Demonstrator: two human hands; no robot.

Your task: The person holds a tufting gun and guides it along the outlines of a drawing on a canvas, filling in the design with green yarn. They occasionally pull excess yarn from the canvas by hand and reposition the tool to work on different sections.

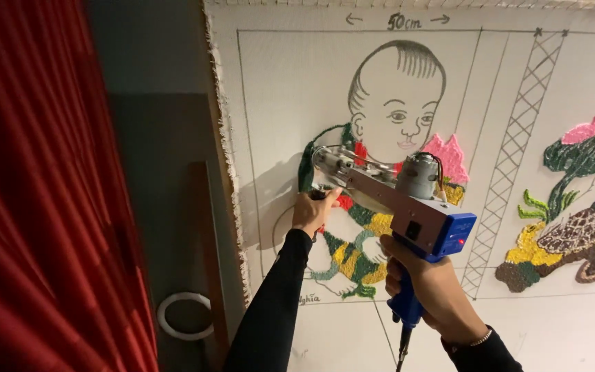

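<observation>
From the head camera, the right hand (430, 288) is wrapped tight around the blue handle of a tufting gun (401, 200). The left hand (313, 209) grips the gun's front handle, close to the white cloth (290, 89). The gun's tip touches the yarn picture (352, 241) of a child. A red curtain (43, 193) hangs on the left.

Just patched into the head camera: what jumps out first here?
A tufting gun fills the centre, its blue grip in the right hand and its front handle in the left hand, nose against a stretched white cloth. The cloth bears a drawn child figure, partly tufted. A red curtain hangs left.
</observation>
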